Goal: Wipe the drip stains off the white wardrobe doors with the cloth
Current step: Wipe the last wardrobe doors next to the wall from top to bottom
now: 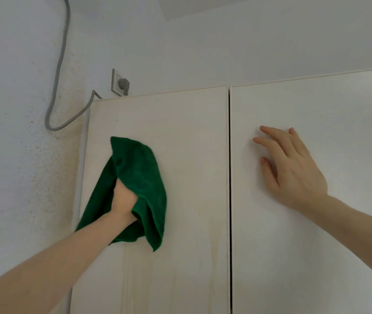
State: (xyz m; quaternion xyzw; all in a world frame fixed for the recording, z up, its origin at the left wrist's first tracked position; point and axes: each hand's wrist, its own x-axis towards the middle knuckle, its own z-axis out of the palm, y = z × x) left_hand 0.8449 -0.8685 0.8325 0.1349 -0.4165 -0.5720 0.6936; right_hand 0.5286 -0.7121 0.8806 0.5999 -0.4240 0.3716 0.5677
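Head view: left hand (123, 200) fisted around green cloth (139, 177), pressing cloth against upper left wardrobe door (192, 155) for scrubbing pressure. Faint yellowish drip streaks (135, 279) run below cloth. Right hand (291, 168) empty, fingers spread flat on right door (328, 245), likely bracing.

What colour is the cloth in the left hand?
Dark green, plain, no pattern. The cloth shows clearly in the head view, gripped by the left hand.

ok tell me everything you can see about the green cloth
The dark green, plush microfibre-looking cloth is bunched in the left hand, which grips its middle. Its upper part is spread against the left white wardrobe door; loose folds hang down both sides of the wrist. It looks unstained; whether it is damp cannot be told.
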